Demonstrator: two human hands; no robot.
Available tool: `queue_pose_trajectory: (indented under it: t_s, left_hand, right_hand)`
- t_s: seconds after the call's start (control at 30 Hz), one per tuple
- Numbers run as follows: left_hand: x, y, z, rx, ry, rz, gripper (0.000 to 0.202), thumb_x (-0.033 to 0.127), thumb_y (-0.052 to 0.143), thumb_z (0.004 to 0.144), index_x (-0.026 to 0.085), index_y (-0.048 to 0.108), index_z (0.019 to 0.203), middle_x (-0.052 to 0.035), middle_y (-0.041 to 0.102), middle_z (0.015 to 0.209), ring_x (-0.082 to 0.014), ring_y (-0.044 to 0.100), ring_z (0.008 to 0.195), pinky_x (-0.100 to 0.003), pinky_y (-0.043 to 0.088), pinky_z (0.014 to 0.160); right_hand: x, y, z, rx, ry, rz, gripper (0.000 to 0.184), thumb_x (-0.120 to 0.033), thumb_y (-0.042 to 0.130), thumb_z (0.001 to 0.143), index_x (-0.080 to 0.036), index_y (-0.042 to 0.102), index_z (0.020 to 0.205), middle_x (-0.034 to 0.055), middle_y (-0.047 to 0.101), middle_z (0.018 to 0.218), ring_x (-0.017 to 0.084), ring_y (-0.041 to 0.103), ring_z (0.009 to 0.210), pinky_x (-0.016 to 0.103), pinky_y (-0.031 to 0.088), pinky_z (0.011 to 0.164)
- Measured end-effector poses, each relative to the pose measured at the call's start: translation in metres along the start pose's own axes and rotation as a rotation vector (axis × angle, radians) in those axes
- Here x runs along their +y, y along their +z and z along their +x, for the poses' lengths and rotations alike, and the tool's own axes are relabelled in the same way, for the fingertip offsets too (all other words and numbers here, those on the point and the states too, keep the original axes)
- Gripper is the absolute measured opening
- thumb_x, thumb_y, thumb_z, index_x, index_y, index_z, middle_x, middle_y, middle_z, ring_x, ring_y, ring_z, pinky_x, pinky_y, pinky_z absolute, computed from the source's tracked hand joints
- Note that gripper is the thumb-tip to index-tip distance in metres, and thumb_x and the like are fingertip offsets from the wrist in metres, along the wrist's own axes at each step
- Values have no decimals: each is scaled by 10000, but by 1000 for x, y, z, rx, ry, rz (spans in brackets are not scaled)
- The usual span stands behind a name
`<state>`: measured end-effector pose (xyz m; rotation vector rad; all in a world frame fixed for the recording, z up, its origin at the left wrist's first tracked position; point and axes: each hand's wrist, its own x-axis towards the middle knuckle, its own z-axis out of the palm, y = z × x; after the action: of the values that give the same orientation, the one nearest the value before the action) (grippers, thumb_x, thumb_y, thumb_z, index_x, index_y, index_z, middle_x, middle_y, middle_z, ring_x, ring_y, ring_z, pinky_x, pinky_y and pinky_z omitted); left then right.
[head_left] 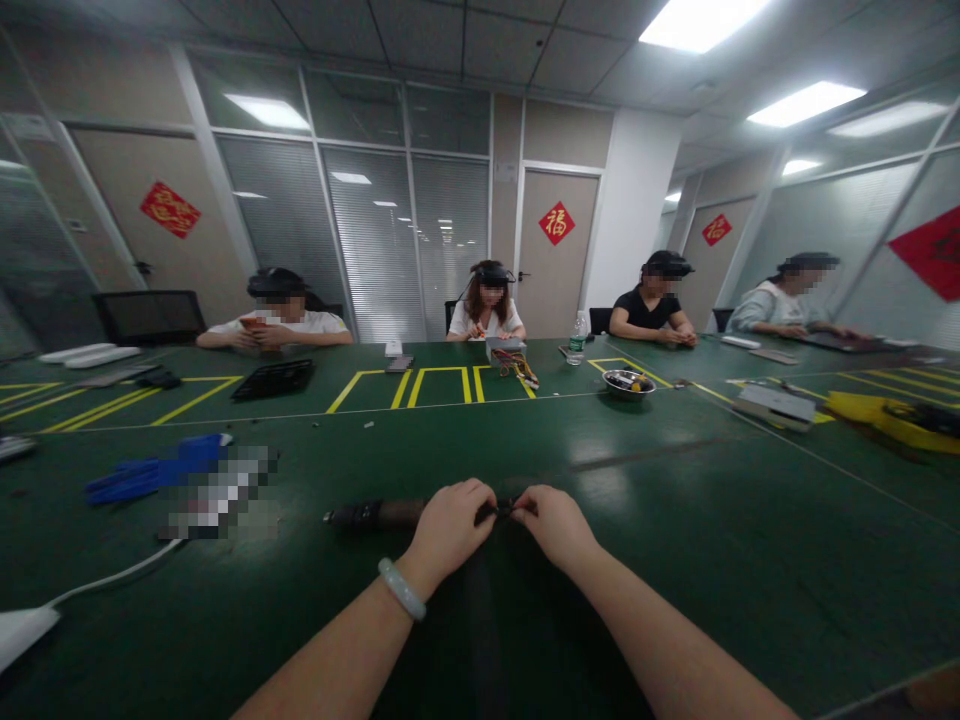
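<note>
A dark, thick cylindrical tool (379, 514), shaped like an electric screwdriver, lies on the green table with its narrow metal tip to the left. My left hand (454, 520), a pale bangle on its wrist, covers the tool's right end. Its fingers are closed in a pinch on a small dark piece (505, 507). From the other side, the fingertips of my right hand (553, 525) pinch the same piece, almost meeting the left. Whether this piece joins the tool is hidden by my left hand.
To the left lie blue gloves (157, 470) and a blurred-out device (225, 495) with a white cable (112, 577). Further off are a black tray (272, 380), a metal bowl (628, 384), a water bottle (577, 338) and a grey box (775, 407). Several people sit opposite.
</note>
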<state>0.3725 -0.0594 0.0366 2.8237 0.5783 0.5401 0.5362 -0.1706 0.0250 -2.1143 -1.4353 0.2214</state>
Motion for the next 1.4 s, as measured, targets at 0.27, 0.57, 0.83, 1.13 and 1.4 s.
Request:
queue_pose_trajectory:
  t_s: [0.27, 0.57, 0.83, 1.13, 1.4]
  left_hand:
    - [0, 0, 0, 6, 1, -9, 95, 263, 550, 869, 232, 594, 948, -21, 613, 996, -193, 572, 923, -317, 431, 824]
    - [-2, 0, -1, 17, 13, -20, 79, 248, 555, 865, 235, 590, 935, -14, 609, 978, -189, 572, 912, -312, 425, 815]
    - [-2, 2, -1, 2, 7, -16, 82, 249, 552, 869, 238, 590, 940, -8, 601, 991, -180, 571, 920, -300, 411, 815]
    - [-4, 3, 0, 25, 18, -3, 74, 237, 594, 850, 233, 579, 922, -6, 605, 971, -181, 566, 904, -293, 398, 790]
    - [-3, 2, -1, 38, 24, -14, 78, 230, 589, 854, 234, 580, 932, -3, 603, 964, -177, 566, 897, -292, 403, 792]
  right_hand:
    - [-6, 6, -2, -4, 19, 103, 117, -298, 616, 811, -231, 702, 854, 8, 712, 868, 159, 633, 810, 247, 423, 714]
    - [-5, 7, -1, 3, 4, 135, 99, -286, 621, 807, -234, 700, 836, -7, 707, 833, 144, 632, 769, 237, 416, 690]
    - [-1, 11, 0, 34, -26, 162, 78, -276, 645, 783, -233, 704, 810, -4, 694, 825, 146, 615, 768, 251, 411, 711]
    - [17, -10, 2, -411, -193, 965, 697, -692, 708, 605, -182, 614, 1069, 63, 625, 998, 135, 513, 739, 256, 389, 653]
    - [14, -19, -3, -611, -224, 1062, 689, -745, 717, 531, -163, 610, 884, 29, 597, 832, 120, 469, 693, 242, 342, 632]
